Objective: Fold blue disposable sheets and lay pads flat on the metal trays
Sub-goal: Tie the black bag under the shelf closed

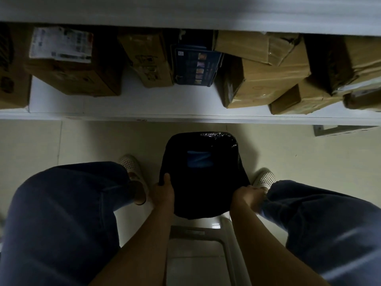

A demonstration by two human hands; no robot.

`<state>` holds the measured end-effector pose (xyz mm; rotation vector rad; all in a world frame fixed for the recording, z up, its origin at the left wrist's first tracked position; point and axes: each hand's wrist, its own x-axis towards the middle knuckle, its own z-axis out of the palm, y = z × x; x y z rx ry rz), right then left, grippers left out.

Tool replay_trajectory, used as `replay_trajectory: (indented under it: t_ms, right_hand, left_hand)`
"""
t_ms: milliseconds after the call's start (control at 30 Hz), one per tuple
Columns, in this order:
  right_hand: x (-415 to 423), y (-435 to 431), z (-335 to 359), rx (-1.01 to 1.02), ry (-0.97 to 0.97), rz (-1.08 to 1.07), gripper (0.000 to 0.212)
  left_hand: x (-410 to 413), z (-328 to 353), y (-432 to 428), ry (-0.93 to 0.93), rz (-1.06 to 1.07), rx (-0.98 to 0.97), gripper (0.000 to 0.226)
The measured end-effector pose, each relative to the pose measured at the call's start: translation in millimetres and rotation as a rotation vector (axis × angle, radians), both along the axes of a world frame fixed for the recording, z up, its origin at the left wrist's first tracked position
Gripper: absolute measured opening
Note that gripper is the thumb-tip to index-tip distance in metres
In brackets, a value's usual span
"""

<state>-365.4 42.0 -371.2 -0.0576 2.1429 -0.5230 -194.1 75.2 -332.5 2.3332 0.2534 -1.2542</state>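
Observation:
A bin lined with a black plastic bag (pixel 204 193) stands on the floor between my feet. A blue sheet (pixel 199 159) lies inside it near the bottom. My left hand (pixel 164 191) grips the bag's rim on the left side. My right hand (pixel 248 196) grips the rim on the right side. No metal tray or pad is in view. The scene is dim.
I sit on a pale plastic stool (pixel 198 248), knees apart in dark trousers, white perforated shoes (pixel 132 168) on the tiled floor. Ahead, a low white shelf (pixel 144 104) holds several cardboard boxes (pixel 266 79) and a dark blue box (pixel 195 67).

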Motion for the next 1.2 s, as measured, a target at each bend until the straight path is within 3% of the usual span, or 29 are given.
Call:
replay_trajectory:
  t_ms: [33,100,133,267,333,400,533,633,700,767,900,1000,1100,1200]
  right_hand:
    - [1,-3,4,-0.006,0.006,-0.135,0.062]
    - [7,-5,10,-0.055,0.081,-0.120,0.034]
    - [13,-9,13,-0.054,0.041,-0.006,0.028]
    - [13,-28,6,0.000,0.067,0.159,0.041]
    - [10,-38,-2,0.083,0.096,0.117,0.058]
    - [6,-48,-1,0.133,0.050,0.048,0.068]
    - [1,-68,-1,0.126,-0.213,0.071,0.042]
    - [-1,-79,-5,0.112,-0.280,0.107,0.025]
    - [1,-89,-4,0.040,-0.192,0.187,0.027]
    - [4,-96,3,-0.077,-0.144,0.158,0.014]
    - [10,-100,18,-0.276,-0.241,0.024,0.039]
    - [10,-96,27,-0.263,-0.195,0.040,0.036]
    - [6,-86,36,-0.219,-0.052,0.189,0.024]
    - [1,-69,46,-0.211,0.049,0.193,0.025]
  left_hand:
    - [1,4,-4,0.068,0.036,-0.032,0.060]
    - [4,11,-11,0.084,0.118,-0.080,0.058]
    - [8,7,-13,0.090,0.122,-0.116,0.057]
    - [28,-14,-34,0.058,0.205,-0.166,0.059]
    - [38,-29,-44,0.053,0.138,-0.107,0.069]
    - [45,-44,-51,0.172,0.135,-0.089,0.059]
    - [56,-61,-53,0.361,0.082,-0.146,0.025]
    - [55,-57,-63,0.215,0.050,-0.126,0.020]
    - [55,-55,-72,0.135,0.058,-0.169,0.009]
    - [56,-57,-79,0.099,0.126,-0.264,0.020]
    - [58,-47,-83,0.201,0.213,-0.421,0.019]
    - [58,-39,-73,0.267,0.257,-0.495,0.008]
    - [54,-27,-56,0.369,0.247,-0.515,0.037]
    - [47,-13,-41,0.440,0.220,-0.533,0.044]
